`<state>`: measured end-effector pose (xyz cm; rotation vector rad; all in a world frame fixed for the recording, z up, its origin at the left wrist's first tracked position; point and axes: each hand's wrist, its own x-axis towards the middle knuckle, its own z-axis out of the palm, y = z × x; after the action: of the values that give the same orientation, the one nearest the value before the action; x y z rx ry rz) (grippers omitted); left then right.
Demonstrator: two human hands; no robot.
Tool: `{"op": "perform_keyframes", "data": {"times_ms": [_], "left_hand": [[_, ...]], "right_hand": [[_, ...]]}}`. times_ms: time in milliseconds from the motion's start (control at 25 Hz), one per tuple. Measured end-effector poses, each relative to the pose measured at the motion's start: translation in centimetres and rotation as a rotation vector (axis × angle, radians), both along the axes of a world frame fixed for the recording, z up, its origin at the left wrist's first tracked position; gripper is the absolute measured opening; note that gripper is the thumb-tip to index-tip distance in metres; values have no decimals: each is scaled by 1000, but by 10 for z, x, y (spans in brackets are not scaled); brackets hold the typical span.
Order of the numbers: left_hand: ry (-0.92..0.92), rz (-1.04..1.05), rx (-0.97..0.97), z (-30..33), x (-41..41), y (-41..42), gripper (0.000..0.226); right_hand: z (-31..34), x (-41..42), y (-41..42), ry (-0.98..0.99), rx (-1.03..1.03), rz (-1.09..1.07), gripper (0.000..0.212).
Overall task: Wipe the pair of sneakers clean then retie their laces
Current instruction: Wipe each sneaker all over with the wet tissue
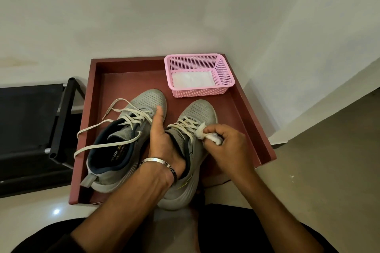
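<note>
Wiping step in hand, judging by the scene: two grey mesh sneakers with cream laces sitting side by side in a dark red wooden tray (255, 121), toes pointing to the tray's far wall. Left sneaker (123, 139) toward the tray's left side, laces fully undone and trailing over the tray's left rim. Right sneaker (191, 150) toward the tray's middle and right, heel overhanging the tray's near edge, laces (185, 124) loose but threaded. Left hand (162, 141) tucked into the right sneaker's collar, thumb raised, fingers hidden inside, so steadying the shoe; whether curled or flat inside, impossible to tell. Right hand (226, 146) pinching a crumpled white wipe (207, 135), fingers curled tight around it, wad pressed against the laces and upper eyelets of the right sneaker. Pink perforated plastic basket (199, 74) at the tray's far right corner, holding a flat white stack of what look like spare wipes (193, 79). Black metal-framed furniture (41, 121) just beyond the tray's left side. Probably early to midway: no bow on either shoe. Next move likely calling for continued rubbing along the right sneaker's side and sole with a firm brace from inside, then the same for the left sneaker, and only afterwards setting the wipe aside and tying both pairs of laces
</note>
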<state>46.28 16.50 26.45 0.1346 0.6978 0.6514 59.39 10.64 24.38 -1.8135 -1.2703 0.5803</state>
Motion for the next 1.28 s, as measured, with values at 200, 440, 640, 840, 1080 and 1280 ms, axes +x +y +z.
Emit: {"op": "perform_keyframes", "data": {"times_ms": [200, 440, 640, 840, 1080, 1280], "left_hand": [[12, 58, -22, -6, 0, 5, 100], [-7, 35, -8, -3, 2, 2, 99], [-4, 60, -13, -10, -4, 9, 101], [0, 40, -2, -7, -4, 9, 101], [38, 37, 19, -9, -7, 12, 99], [93, -46, 69, -4, -4, 9, 92]], "right_hand": [[6, -12, -20, 100, 36, 261, 26], [1, -5, -3, 47, 73, 174, 25], [-3, -9, -14, 51, 118, 420, 21], [-6, 0, -10, 70, 78, 373, 17], [-8, 15, -2, -32, 11, 194, 14], [-10, 19, 7, -95, -24, -69, 18]]}}
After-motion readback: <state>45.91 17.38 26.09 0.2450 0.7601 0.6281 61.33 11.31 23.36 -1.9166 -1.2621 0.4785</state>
